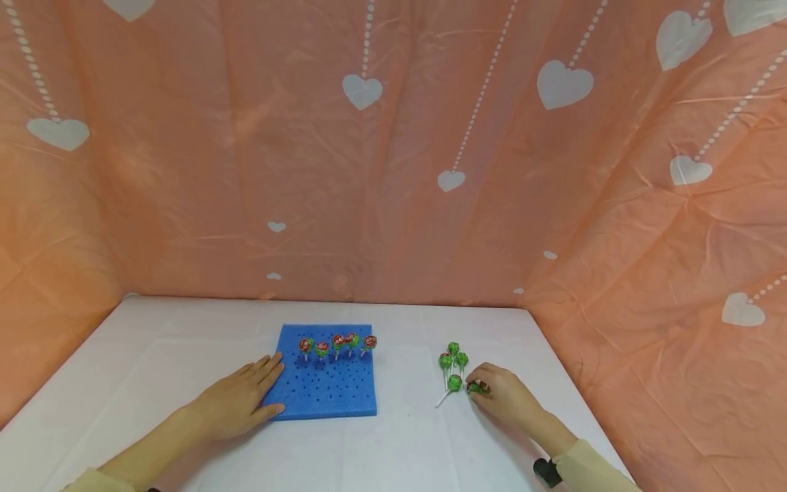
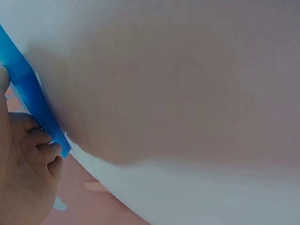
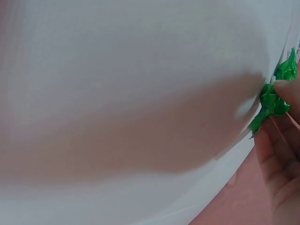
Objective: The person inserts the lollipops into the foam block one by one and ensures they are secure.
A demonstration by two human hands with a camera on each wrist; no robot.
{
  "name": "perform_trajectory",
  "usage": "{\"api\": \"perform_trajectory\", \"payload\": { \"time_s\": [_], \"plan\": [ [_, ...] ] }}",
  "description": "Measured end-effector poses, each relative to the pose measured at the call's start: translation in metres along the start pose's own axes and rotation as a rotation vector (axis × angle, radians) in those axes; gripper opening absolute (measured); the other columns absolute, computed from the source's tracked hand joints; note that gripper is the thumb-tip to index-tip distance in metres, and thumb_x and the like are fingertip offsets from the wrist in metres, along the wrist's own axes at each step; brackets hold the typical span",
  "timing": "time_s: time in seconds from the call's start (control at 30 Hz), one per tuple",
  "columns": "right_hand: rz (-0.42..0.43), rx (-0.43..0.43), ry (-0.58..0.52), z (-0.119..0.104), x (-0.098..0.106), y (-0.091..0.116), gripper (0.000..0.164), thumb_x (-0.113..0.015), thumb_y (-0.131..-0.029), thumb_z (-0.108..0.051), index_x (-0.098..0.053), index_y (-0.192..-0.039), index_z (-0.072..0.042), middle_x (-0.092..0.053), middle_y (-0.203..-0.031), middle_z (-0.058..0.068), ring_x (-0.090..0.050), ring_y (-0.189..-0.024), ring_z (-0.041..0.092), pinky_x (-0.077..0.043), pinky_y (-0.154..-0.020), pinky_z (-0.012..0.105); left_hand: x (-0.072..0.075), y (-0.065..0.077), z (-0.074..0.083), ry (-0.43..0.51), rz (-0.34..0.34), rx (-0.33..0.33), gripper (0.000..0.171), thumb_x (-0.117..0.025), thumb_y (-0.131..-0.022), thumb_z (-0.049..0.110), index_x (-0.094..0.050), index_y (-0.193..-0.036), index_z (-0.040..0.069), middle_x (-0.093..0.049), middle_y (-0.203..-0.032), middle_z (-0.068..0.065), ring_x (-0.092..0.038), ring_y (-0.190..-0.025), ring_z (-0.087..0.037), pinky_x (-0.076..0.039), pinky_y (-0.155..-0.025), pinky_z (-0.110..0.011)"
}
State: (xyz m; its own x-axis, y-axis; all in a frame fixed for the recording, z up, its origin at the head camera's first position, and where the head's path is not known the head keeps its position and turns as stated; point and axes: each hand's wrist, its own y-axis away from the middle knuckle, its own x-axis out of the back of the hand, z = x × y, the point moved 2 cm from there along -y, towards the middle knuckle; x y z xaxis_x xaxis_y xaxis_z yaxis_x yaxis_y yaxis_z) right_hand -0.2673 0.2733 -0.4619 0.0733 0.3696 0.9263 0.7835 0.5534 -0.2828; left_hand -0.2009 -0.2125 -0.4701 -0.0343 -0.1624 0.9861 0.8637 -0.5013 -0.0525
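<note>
A blue foam board with rows of small holes lies on the white table. Several lollipops in red and green wrappers stand in a row across its upper part, sticks down. My left hand rests along the board's left edge with its fingers extended; in the left wrist view the fingers lie against the blue edge. Right of the board, several green-wrapped lollipops lie loosely grouped. Beside them my right hand pinches another green-wrapped lollipop between thumb and fingers, its stick partly visible.
The white table ends at a peach-coloured curtain with white hearts, which stands behind and at both sides. Bare tabletop separates the board from the loose lollipops. A dark band sits on the right wrist.
</note>
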Motion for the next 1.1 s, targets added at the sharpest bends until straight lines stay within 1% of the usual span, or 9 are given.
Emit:
{"api": "perform_trajectory", "payload": {
  "time_s": [0.23,0.4,0.6,0.8,0.9,1.1],
  "plan": [
    [0.006,-0.013,-0.02,0.003,0.0,0.001,0.02,-0.083,-0.083,0.0,-0.076,-0.1,-0.009,-0.07,-0.1,-0.001,-0.067,-0.081,0.011,-0.059,-0.07,0.027,0.0,0.001,0.001,0.018,-0.008,0.009,0.078,-0.052,-0.106,0.052,-0.046,-0.149,-0.013,-0.035,-0.16,-0.033,-0.036,-0.147,-0.052,-0.034,-0.118,-0.063],
    [0.044,-0.038,-0.038,0.004,0.0,0.002,0.02,-0.082,-0.084,0.0,-0.075,-0.101,-0.009,-0.071,-0.102,-0.001,-0.068,-0.082,0.011,-0.059,-0.07,0.027,-0.001,0.001,0.001,0.018,-0.014,0.015,0.079,-0.052,-0.106,0.053,-0.046,-0.149,-0.012,-0.035,-0.161,-0.032,-0.036,-0.147,-0.052,-0.034,-0.118,-0.063],
    [0.103,-0.056,-0.109,-0.001,0.002,0.002,0.023,-0.081,-0.086,0.0,-0.074,-0.106,-0.007,-0.069,-0.105,-0.002,-0.068,-0.083,0.009,-0.06,-0.07,0.025,-0.001,0.0,0.001,0.011,-0.002,0.011,0.078,-0.052,-0.106,0.052,-0.046,-0.149,-0.013,-0.035,-0.161,-0.032,-0.036,-0.147,-0.052,-0.033,-0.119,-0.063],
    [0.203,0.003,-0.145,-0.008,0.004,-0.002,0.027,-0.082,-0.082,0.005,-0.074,-0.104,-0.005,-0.07,-0.103,-0.001,-0.067,-0.08,0.007,-0.06,-0.069,0.025,0.002,0.0,0.001,0.012,-0.003,0.008,0.078,-0.052,-0.106,0.051,-0.045,-0.149,-0.013,-0.035,-0.16,-0.033,-0.035,-0.147,-0.053,-0.033,-0.118,-0.063],
    [0.259,0.04,-0.157,-0.012,0.003,-0.004,0.028,-0.084,-0.079,0.008,-0.073,-0.103,-0.004,-0.069,-0.103,0.0,-0.069,-0.079,0.01,-0.061,-0.069,0.025,0.002,0.0,0.001,0.023,-0.017,0.017,0.079,-0.052,-0.106,0.052,-0.045,-0.15,-0.013,-0.034,-0.161,-0.033,-0.035,-0.147,-0.052,-0.033,-0.118,-0.064],
    [0.385,0.131,-0.178,-0.021,0.002,-0.011,0.031,-0.084,-0.076,0.013,-0.072,-0.102,0.001,-0.068,-0.102,0.005,-0.07,-0.08,0.017,-0.062,-0.067,0.025,0.001,0.0,0.001,0.015,-0.009,0.013,0.078,-0.053,-0.106,0.052,-0.047,-0.149,-0.013,-0.036,-0.16,-0.033,-0.036,-0.146,-0.053,-0.035,-0.117,-0.064]
  ]
}}
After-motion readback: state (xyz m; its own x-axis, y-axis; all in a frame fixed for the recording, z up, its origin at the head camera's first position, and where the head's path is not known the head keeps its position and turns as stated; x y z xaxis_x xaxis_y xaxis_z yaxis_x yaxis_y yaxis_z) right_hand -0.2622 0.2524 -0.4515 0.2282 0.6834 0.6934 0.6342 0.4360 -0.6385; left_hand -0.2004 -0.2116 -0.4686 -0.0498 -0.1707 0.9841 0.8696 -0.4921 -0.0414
